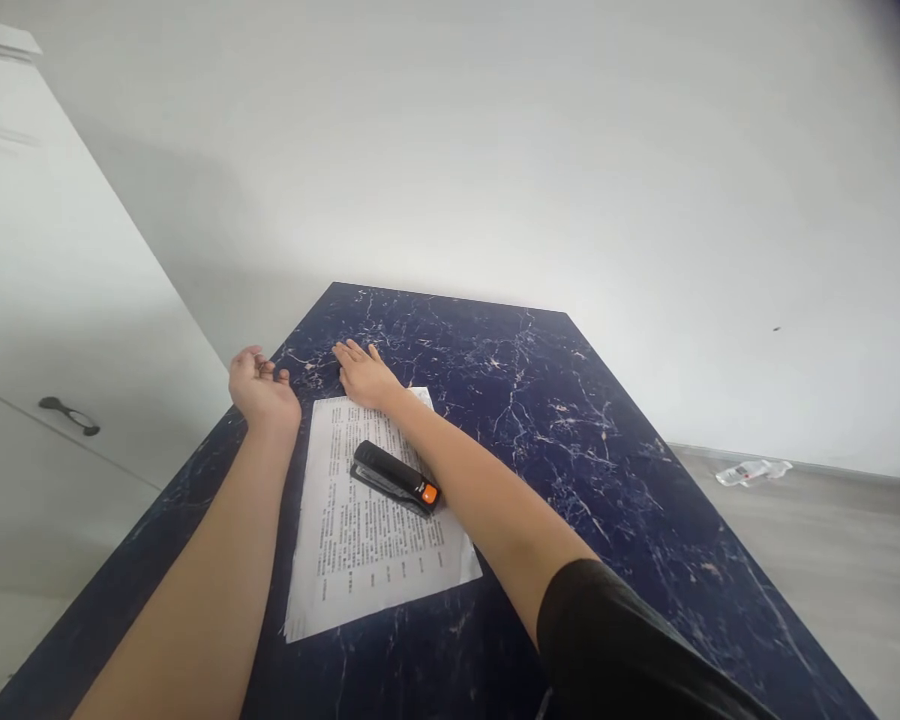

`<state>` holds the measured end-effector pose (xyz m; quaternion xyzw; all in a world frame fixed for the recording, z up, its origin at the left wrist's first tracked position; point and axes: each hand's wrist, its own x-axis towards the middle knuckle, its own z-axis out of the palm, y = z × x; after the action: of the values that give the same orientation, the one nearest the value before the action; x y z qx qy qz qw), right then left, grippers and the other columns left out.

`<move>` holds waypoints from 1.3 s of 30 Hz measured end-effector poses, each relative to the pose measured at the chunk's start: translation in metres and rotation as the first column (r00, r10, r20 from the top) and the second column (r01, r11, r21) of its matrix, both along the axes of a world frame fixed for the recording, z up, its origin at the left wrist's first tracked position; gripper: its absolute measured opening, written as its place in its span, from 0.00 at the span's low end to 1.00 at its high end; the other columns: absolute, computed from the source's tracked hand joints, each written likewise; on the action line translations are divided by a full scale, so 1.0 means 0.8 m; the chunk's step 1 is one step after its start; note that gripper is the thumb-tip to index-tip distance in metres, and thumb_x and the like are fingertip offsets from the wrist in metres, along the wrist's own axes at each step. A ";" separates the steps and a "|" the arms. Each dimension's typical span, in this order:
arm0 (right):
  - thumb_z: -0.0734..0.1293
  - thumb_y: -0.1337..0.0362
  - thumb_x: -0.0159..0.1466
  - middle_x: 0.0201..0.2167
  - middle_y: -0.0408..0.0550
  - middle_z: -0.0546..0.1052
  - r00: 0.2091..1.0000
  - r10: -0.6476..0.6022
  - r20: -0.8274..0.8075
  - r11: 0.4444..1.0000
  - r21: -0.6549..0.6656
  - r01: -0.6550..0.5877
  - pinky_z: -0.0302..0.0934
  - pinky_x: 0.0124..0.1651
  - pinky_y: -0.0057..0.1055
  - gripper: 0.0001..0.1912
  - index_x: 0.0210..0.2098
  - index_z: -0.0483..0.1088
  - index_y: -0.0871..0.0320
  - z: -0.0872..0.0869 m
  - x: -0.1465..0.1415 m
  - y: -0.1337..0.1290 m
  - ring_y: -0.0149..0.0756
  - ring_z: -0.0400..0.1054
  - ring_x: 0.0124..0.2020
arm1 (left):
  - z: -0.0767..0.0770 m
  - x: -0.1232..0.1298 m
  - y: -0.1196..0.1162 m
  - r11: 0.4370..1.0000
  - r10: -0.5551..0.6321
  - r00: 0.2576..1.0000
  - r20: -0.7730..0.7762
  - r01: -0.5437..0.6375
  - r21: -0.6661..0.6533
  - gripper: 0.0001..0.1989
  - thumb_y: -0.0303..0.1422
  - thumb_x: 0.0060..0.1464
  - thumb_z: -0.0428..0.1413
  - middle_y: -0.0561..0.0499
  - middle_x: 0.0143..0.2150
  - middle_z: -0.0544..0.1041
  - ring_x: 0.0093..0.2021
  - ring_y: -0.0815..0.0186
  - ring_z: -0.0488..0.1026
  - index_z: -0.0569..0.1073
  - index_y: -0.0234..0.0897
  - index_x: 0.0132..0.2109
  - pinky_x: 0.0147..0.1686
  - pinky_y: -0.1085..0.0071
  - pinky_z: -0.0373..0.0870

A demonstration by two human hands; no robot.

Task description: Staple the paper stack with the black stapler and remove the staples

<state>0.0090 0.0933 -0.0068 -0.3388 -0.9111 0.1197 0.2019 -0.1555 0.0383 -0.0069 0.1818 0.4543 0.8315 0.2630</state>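
Note:
My right hand [367, 375] lies flat across the far edge of a stack of printed paper [337, 530], its fingers stretched onto the tabletop and holding nothing. To the left of the paper, my left hand [265, 392] rests near the table's left edge, palm turned up. Its fingers are loosely curled and apart, with nothing in them. A black stapler [396, 478] with an orange patch at its near end lies diagonally on the printed page, beside my right forearm. That forearm hides part of the paper's right side.
The dark blue marble-patterned table [570, 480] narrows toward a pale wall [495, 150]. At left stands a white cabinet [82, 280] with a dark handle [69, 415]. A crumpled clear plastic wrapper [752, 472] lies on the floor at right.

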 end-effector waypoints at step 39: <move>0.74 0.64 0.62 0.43 0.49 0.81 0.937 -0.170 -0.306 0.973 -0.202 0.111 0.67 0.46 0.40 0.15 0.49 0.79 0.53 0.039 0.343 -0.139 0.43 0.73 0.42 | 0.020 0.177 -0.066 0.524 -0.685 -0.298 -0.665 0.432 -0.734 0.38 0.49 0.47 0.69 0.39 0.62 0.73 0.59 0.45 0.73 0.69 0.48 0.63 0.50 0.50 0.74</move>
<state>0.2832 -0.0182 0.0245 -0.3961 -0.8248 0.2410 0.3237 -0.0141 -0.0144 0.0093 0.8371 0.4300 0.1980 0.2742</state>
